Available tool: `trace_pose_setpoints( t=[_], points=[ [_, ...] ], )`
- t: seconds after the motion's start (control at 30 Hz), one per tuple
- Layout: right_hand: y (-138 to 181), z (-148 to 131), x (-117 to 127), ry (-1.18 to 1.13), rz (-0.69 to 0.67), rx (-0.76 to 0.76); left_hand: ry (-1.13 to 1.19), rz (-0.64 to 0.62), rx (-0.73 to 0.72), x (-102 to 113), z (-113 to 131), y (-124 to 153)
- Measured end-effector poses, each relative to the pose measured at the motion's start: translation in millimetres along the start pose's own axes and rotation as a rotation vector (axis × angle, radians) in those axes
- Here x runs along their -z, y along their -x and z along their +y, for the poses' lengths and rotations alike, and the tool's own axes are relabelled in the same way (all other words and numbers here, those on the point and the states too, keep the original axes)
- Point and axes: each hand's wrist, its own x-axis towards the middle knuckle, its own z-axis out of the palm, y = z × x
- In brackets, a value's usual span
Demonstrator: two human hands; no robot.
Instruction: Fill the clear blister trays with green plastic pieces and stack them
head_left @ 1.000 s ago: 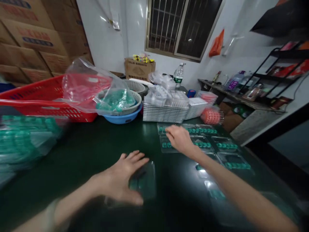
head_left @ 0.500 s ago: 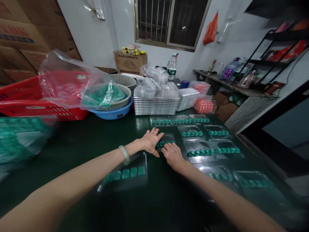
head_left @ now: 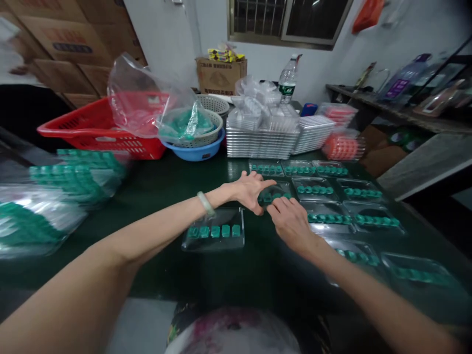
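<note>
Both hands meet on one clear plastic blister tray [head_left: 277, 189] holding a row of green pieces, lying on the dark green table [head_left: 155, 196]. My left hand [head_left: 250, 189] rests on the tray's left edge, fingers stretched forward and thumb curled down. My right hand [head_left: 291, 223] presses its fingertips on the tray's near edge, fingers bent. Another filled tray [head_left: 216, 233] lies alone just under my left wrist, which wears a pale bangle [head_left: 205, 203]. Several more filled trays [head_left: 328, 199] lie in rows to the right.
A stack of empty clear trays [head_left: 261, 142] stands behind the rows. A blue basin [head_left: 195, 152] holds a bagged basket of green pieces beside a red crate [head_left: 96, 132]. Piles of filled trays [head_left: 55, 196] sit at the left. A water bottle [head_left: 287, 83] and cardboard boxes stand behind.
My left hand left the lone tray and reached forward to join my right hand on the tray in the rows. The view has since tilted down and shifted.
</note>
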Motion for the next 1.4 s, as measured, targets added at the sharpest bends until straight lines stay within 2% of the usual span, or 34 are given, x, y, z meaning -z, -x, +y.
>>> trace_pose_setpoints(
  t=[0.1,0.23,0.33,0.43,0.53,0.63,0.77,0.83,0.97,1.03,1.13,1.3,1.4],
  points=[
    [-5,-32,20,-0.092,0.049,0.075,0.026,0.051,0.046,8,2,55],
    [2,-78,23,-0.255,0.097,0.184,0.077,0.085,0.184,-9,1,125],
    [20,-100,12,-0.343,0.084,0.221,0.105,0.074,0.244,-32,-2,153],
    [40,-106,1,-0.399,0.023,0.202,0.127,0.047,0.256,-49,-3,159],
    [50,-93,-6,-0.435,-0.011,0.116,0.135,0.030,0.242,-55,-3,154],
    [39,-59,-17,-0.446,0.009,-0.046,0.132,0.014,0.221,-55,-3,149],
    [-5,9,-54,-0.320,0.013,-0.312,0.144,-0.011,0.229,-52,-4,150],
    [-32,43,-79,-0.143,-0.067,-0.397,0.154,-0.013,0.249,-52,-5,153],
    [-72,88,-115,-0.023,-0.128,-0.411,0.187,-0.053,0.283,-55,-8,159],
    [-81,97,-122,0.008,-0.145,-0.382,0.211,-0.091,0.301,-56,-8,158],
    [-82,96,-122,0.042,-0.162,-0.311,0.226,-0.116,0.306,-54,-7,155],
    [-62,72,-110,0.058,-0.168,-0.155,0.246,-0.107,0.272,-48,-4,154],
    [-47,58,-103,0.056,-0.151,-0.112,0.267,-0.085,0.270,-43,-6,155]
  ],
)
